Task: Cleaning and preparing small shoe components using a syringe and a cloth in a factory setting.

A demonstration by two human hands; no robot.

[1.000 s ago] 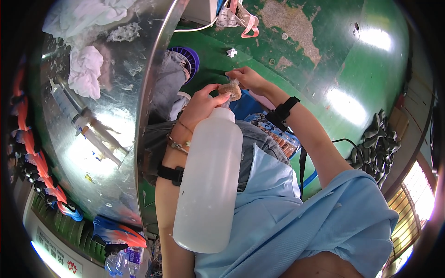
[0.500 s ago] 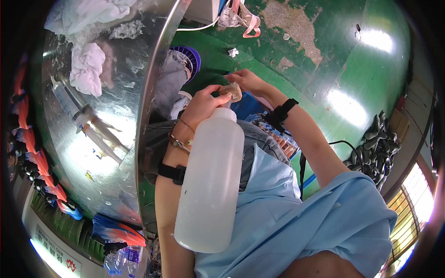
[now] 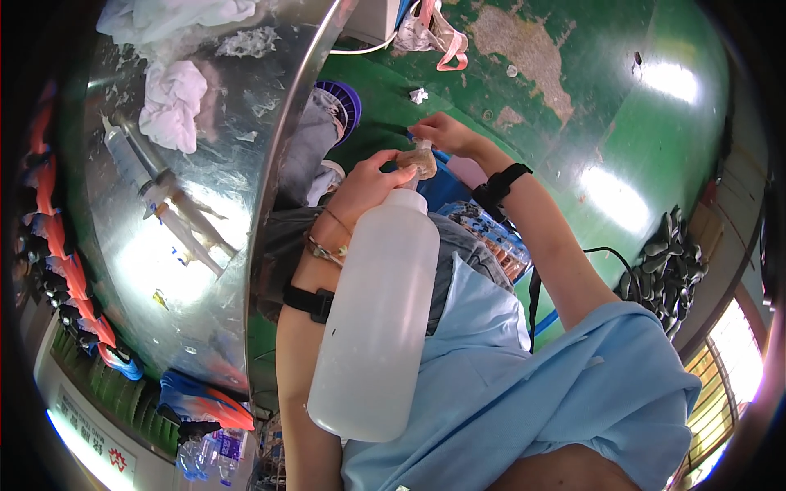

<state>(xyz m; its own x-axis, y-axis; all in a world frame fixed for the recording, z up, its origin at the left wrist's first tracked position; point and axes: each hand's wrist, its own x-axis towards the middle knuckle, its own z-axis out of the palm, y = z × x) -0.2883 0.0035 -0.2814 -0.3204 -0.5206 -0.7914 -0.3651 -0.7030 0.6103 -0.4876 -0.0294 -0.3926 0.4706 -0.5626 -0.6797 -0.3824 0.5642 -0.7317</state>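
Observation:
A large translucent white plastic squeeze bottle (image 3: 377,319) lies along my left forearm, its neck pointing away from me. My left hand (image 3: 372,186) is closed around the nozzle above the neck, thumb and fingers at a brownish wrapped lump (image 3: 423,164) on it. Just beyond the nozzle's pale tip is my right hand (image 3: 446,133), its fingers pinched together. A small bit of blue shows at those fingertips, but what they hold is too small to make out. Both wrists wear black straps.
At left, a steel table (image 3: 213,327) carries two big syringes (image 3: 155,184) and crumpled white cloths (image 3: 173,102). A purple basket (image 3: 348,106) stands on the green floor beyond. Dark shoe-like pieces (image 3: 671,266) are heaped at right; clear plastic bottles (image 3: 225,458) stand at lower left.
The view has shifted slightly, moving table things rightward. My right hand has drawn a little away from the lump, and the nozzle's pale tip now shows between the hands.

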